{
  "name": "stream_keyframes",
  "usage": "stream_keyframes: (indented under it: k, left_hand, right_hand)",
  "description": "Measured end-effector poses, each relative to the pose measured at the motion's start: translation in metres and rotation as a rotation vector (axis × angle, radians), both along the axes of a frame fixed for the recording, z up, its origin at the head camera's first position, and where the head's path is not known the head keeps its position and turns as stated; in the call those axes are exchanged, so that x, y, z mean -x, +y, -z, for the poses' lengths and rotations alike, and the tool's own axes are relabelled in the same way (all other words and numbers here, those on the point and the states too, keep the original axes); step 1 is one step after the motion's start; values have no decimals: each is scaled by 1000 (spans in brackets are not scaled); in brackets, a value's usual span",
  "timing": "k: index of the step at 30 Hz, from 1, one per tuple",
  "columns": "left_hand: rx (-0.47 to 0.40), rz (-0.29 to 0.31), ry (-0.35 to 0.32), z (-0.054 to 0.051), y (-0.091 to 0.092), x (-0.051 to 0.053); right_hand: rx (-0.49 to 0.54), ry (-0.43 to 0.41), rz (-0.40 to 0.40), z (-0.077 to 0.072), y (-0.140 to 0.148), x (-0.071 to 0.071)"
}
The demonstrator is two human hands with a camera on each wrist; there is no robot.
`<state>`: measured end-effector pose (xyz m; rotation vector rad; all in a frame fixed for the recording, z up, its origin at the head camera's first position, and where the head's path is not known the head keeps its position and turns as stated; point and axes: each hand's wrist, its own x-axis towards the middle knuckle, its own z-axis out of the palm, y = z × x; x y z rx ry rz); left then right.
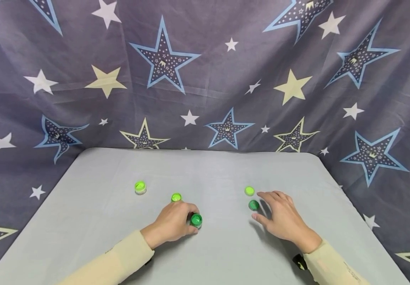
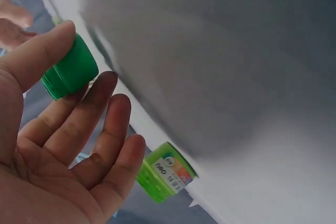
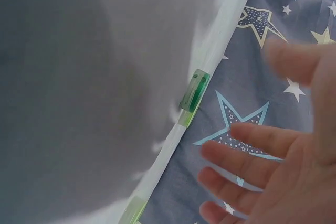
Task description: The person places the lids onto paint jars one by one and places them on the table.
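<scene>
Grips a green jar (image 1: 196,221) with the left hand (image 1: 172,222) near a lime jar (image 1: 176,196), and spreads the right hand (image 1: 284,217) loosely beside a green lid (image 1: 253,205) and lime lid (image 1: 249,191).

Honestly can't pin the room down as a home, office or studio, but this spot looks like a little curtained-off nook. There's dark greyish-purple fabric (image 1: 208,95) hanging behind and around both sides, kinda wrinkled, printed with white stars (image 1: 107,14), yellow stars (image 1: 106,81) and bigger blue-edged stars (image 1: 164,59). Tucked up against it is a plain pale grey counter (image 1: 219,170) with rounded back corners.
</scene>
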<state>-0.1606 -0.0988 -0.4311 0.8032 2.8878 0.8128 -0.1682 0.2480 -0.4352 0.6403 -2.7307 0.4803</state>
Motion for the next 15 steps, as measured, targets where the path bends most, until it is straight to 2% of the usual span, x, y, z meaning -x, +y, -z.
stream_keyframes:
  k: [6,15]
  left_hand:
    - [-41,-17,-4,-3,2,-3]
    - [-101,-40,-1,-7,5,-6]
  right_hand:
    - [-23,-6,49,-3,-7,6]
    - [-66,-16,75,-4,-12,13]
